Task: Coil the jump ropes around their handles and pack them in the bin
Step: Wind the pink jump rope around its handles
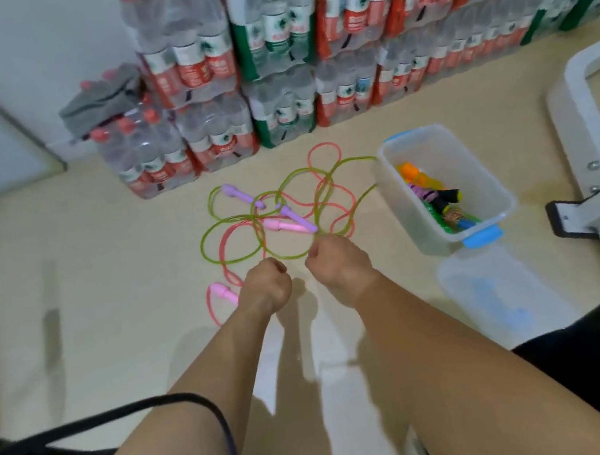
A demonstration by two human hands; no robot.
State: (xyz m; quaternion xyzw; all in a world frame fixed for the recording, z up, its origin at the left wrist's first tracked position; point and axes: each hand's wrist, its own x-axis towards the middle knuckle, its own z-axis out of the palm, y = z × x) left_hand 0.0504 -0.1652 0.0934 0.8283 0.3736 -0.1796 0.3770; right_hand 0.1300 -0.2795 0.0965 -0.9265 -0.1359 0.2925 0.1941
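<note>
Carefully, then. Closest in, mind the black cable (168,397) arched beside the left forearm: likely to catch an elbow on any long reach.

Just beyond, left hand (265,287) and right hand (335,262) low over the floor, fingers (279,266) curled under and hidden from above; cannot tell whether pinching cord or holding nothing. Just beside the left hand, one pink handle (222,290). Off to the right, the clear lid (490,294) flat on the floor, easy to lean on and crack.

Farther out, green rope (234,262) and pink rope (322,144) loose on the floor, crossing each other many times, with purple handles (239,196) and a second pink handle (283,225) amid the loops. Main risk, as judged: hauling on either cord before sorting the crossings, so cinching a knot or dragging the other rope along. Better to free one handle first and follow its cord.

Right of the tangle, the bin (431,135), open, already holding coiled ropes (433,196), with green cord up against its near wall. Avoid a sharp tug there, for fear of shoving or tipping it.
</note>
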